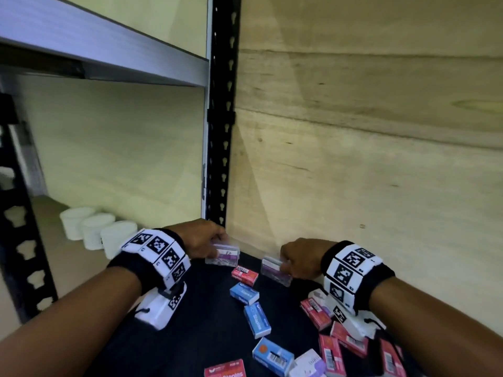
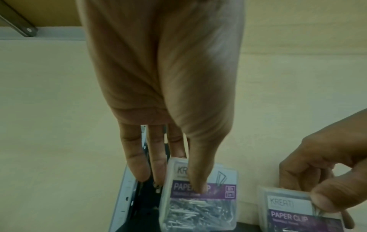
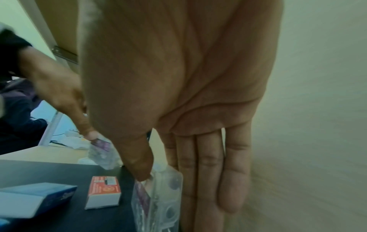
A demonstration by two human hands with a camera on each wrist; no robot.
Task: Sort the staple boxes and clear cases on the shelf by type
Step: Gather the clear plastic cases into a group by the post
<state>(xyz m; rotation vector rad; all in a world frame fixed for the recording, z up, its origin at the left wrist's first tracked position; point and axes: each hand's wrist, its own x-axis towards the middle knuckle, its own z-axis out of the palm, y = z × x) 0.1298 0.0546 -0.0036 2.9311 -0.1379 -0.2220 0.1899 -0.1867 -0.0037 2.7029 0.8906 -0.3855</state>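
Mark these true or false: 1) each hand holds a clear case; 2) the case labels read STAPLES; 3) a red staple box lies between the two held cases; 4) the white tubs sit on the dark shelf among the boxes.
1) True: the left hand and the right hand each grip a clear case.
2) False: they read PAPER CLIP.
3) True: the red staple box lies there.
4) False: the white tubs stand off to the left, apart from the boxes.

Storeroom, slotted metal racking (image 1: 221,118), plywood walls (image 1: 367,131)
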